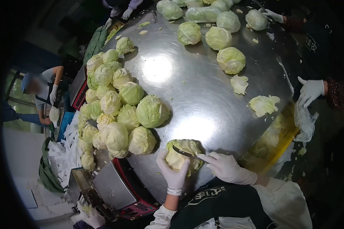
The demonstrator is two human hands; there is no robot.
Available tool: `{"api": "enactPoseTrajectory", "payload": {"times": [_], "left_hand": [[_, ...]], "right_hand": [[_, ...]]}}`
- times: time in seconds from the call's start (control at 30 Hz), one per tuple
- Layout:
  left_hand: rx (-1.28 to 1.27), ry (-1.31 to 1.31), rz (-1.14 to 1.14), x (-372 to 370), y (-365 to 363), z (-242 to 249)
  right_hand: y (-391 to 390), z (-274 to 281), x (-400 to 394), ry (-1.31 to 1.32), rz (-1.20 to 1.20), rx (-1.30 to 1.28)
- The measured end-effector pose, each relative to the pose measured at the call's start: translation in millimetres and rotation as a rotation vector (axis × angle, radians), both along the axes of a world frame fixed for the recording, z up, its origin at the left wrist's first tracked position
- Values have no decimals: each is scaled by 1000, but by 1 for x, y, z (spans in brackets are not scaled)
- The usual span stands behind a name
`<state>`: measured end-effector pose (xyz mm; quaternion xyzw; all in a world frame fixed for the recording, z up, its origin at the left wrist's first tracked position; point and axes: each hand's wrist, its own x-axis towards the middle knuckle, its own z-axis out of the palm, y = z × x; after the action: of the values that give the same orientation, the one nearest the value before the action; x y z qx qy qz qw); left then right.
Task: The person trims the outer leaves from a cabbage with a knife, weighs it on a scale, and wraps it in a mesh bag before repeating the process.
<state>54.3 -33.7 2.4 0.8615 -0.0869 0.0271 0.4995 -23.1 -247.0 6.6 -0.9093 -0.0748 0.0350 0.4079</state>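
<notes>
Directly before me, one pale green cabbage (176,163) sits at the near edge of a wide, shiny metal table (187,89), between my two white-gloved hands. My left hand (173,173) cups it from the near left side, thumb and fingers parted around its curve, so the cabbage lies just beyond my palm, with most of its top uncovered. My right hand (226,168) comes in from the other side, its fingers closed around the handle end of a knife (184,152), and the cabbage lies just left of that grip. The dark, curved blade reaches leftward across the cabbage's upper face; I cannot tell how deep, if at all, it has gone in. To my left, a heap of cabbages (112,135) crowds the table edge, near a red-bodied scale (116,185) with a flat grey plate. Beyond my right hand, a yellow crate (291,139) stands beside the table, and two loose leaves (263,105) lie on the metal. Further right, well apart from my hands, a co-worker's gloved hand (310,91) is next to some white netting (305,122). More cabbages (218,38) rest across the table's far side.
</notes>
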Motion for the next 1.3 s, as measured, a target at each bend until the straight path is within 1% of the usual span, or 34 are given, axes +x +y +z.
{"api": "enactPoseTrajectory", "payload": {"times": [0.1,0.13,0.17,0.23,0.27,0.33,0.37,0.43,0.5,0.57,0.63,0.67,0.7,0.73,0.77,0.8,0.83,0.87,0.93,0.97,1.0,1.03,1.07,1.1,1.17,1.2,1.27,1.3], "left_hand": [[-42,60,6,4,-4,6],[-50,64,10,5,-5,8],[-58,67,15,6,-6,8],[-69,62,28,5,-8,4],[-29,37,28,5,-9,3],[7,16,28,6,-12,3],[24,-1,40,6,-14,4],[41,-10,51,5,-14,1],[32,-5,75,6,-13,-4],[73,-43,51,2,-16,-2],[153,-142,-40,-4,-12,-3],[49,-47,-55,-3,-1,-6],[45,-56,-48,1,12,-9],[-35,-44,-132,1,26,-12],[-109,-31,-215,-3,42,-16],[-186,29,-260,-10,57,-23],[-177,27,-244,-14,67,-26],[-182,38,-299,-18,75,-28],[-161,16,-371,-21,84,-23],[-164,11,-364,-24,89,-24],[-242,36,-320,-30,95,-25],[-318,63,-277,-35,103,-25],[-244,116,-247,-37,112,-18],[-242,116,-237,-41,111,-15],[-364,302,132,-46,98,-10],[-405,288,195,-38,78,10],[-372,330,233,-34,72,8],[-334,368,263,-34,72,5]], "right_hand": [[2,-8,-1,16,36,-19],[4,-9,-2,-28,3,-69],[5,-9,-1,-20,2,-69],[5,-4,4,-32,-18,-160],[6,-3,6,-23,-17,-160],[8,-1,14,51,-5,-252],[11,-3,20,56,-5,-253],[18,-9,30,3,-81,-229],[21,-6,43,24,-92,-219],[10,-8,62,42,-101,-208],[-11,-20,87,-60,-161,48],[-15,-30,89,-67,-160,48],[-23,-43,91,41,-171,152],[-29,-51,91,155,-176,257],[-33,-57,90,155,-159,259],[-34,-62,91,190,-202,318],[-35,-65,91,229,-245,378],[-34,-65,91,235,-230,383],[-44,-62,96,324,-336,393],[-65,-89,98,280,-457,375],[-90,-114,102,234,-578,357],[-107,-93,104,139,-596,292],[-118,-60,102,48,-611,228],[-118,-40,96,51,-601,229],[-109,-19,81,26,-658,-70],[-96,-19,74,24,-651,-68],[-53,-18,57,-72,-564,232],[-31,-22,49,-75,-429,296]]}}
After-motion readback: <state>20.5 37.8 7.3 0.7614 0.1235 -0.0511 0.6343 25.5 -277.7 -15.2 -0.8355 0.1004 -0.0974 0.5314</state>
